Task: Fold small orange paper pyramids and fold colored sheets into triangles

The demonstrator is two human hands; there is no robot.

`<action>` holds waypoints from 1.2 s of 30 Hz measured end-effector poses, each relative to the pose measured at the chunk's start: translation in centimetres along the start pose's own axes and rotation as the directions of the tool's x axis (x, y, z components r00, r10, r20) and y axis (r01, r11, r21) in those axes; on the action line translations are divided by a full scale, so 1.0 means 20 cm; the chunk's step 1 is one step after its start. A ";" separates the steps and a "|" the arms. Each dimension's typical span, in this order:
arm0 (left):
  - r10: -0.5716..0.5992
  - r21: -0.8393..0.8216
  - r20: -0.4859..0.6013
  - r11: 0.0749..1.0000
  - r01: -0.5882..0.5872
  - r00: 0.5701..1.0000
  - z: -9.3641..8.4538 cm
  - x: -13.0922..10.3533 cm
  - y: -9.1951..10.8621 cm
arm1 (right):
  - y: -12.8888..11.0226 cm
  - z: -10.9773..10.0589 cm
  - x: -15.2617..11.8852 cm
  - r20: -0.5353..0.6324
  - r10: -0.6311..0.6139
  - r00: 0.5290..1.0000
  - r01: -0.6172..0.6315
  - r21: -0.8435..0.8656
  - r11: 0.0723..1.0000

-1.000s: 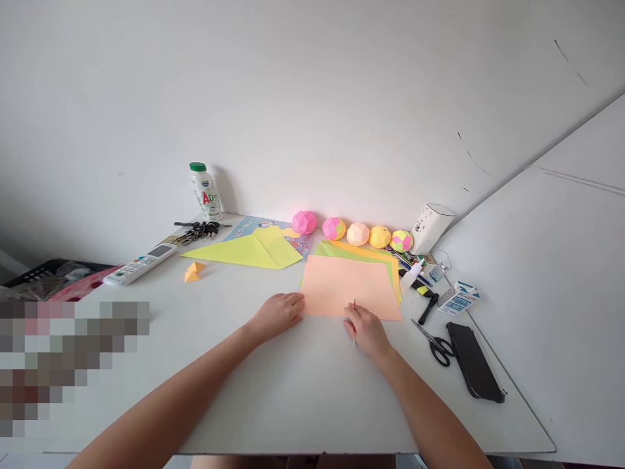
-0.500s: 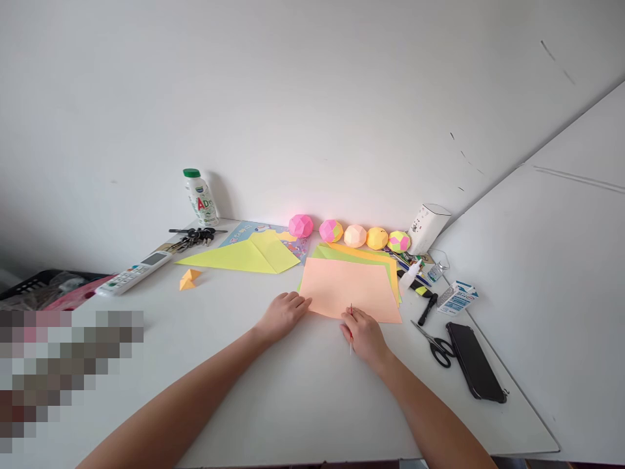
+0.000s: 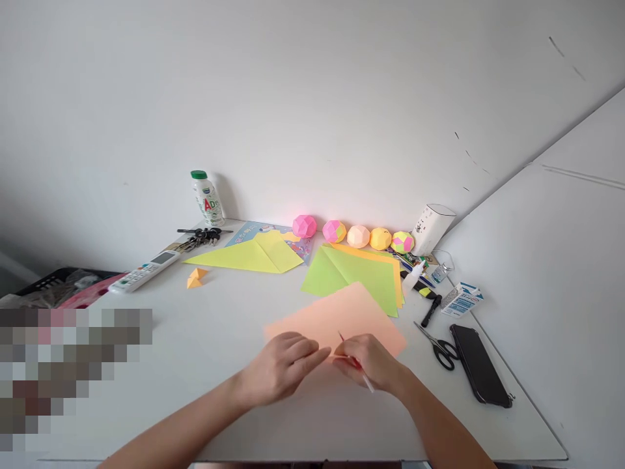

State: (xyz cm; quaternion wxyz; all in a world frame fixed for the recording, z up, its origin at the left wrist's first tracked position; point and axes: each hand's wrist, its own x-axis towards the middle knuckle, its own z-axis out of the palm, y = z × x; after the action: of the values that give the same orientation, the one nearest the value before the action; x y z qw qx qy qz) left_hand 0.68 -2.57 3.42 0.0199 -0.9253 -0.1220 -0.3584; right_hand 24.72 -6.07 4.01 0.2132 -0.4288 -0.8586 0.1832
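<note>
A peach sheet of paper (image 3: pixel 336 312) lies turned at an angle, its near corner between my two hands. My left hand (image 3: pixel 283 368) grips that near edge, fingers together. My right hand (image 3: pixel 368 365) pinches the same edge close by. It also keeps a thin pen-like stick (image 3: pixel 366 378), red with a whitish end, tucked in its fingers. The stick's exact kind is too small to tell. Behind the sheet, a green sheet of paper (image 3: pixel 336 273) lies over orange paper (image 3: pixel 399 280).
Several faceted paper balls (image 3: pixel 358 236) line the wall. At right are scissors (image 3: pixel 439 348), a phone (image 3: pixel 481 365), a small box (image 3: pixel 462 299) and a glue bottle (image 3: pixel 414 277). To the left lie folded yellow paper (image 3: pixel 254 253), a remote (image 3: pixel 146 270), keys (image 3: pixel 200 239) and a bottle (image 3: pixel 208 202).
The peach sheet has come off the coloured stack toward me and turned, uncovering the green paper. Both hands have moved nearer and closer together on its edge.
</note>
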 end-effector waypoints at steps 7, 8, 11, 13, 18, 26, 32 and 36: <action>-0.655 0.066 -0.096 0.747 0.662 0.749 -0.11 -0.39 0.27 | -0.12 0.15 -0.03 0.228 0.171 0.959 -0.254 0.410 0.876; -0.666 0.109 -0.110 0.729 0.675 0.737 -0.10 -0.45 0.30 | -0.14 0.19 -0.04 0.221 0.182 0.958 -0.263 0.428 0.865; -0.662 0.191 -0.130 0.714 0.673 0.739 -0.09 -0.57 0.35 | -0.19 0.25 -0.05 0.203 0.231 0.952 -0.302 0.470 0.830; -0.668 0.172 -0.115 0.716 0.677 0.735 -0.09 -0.59 0.34 | -0.19 0.25 -0.04 0.186 0.227 0.956 -0.288 0.441 0.850; -0.661 0.018 0.023 0.751 0.661 0.750 -0.09 -0.51 0.24 | 0.01 0.13 0.06 -0.168 0.137 0.976 -0.128 0.064 0.990; -0.616 -0.116 0.116 0.771 0.626 0.779 -0.06 -0.46 0.19 | 0.46 0.11 0.13 -0.251 0.149 0.956 -0.190 -0.149 0.970; -0.629 -0.073 0.106 0.767 0.637 0.770 -0.04 -0.47 0.20 | 0.43 0.06 0.18 -0.288 0.208 0.935 -0.232 -0.052 0.971; -0.635 -0.068 0.084 0.765 0.641 0.768 -0.04 -0.44 0.19 | 0.21 -0.05 0.11 -0.223 0.241 0.945 -0.226 0.089 0.970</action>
State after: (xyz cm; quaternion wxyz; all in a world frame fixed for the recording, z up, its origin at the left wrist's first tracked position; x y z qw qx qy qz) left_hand -5.17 -8.28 -1.77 -0.1494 -0.8384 -0.4129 -0.3230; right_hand 26.93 -1.81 3.23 0.3022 -0.5390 -0.7648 0.1824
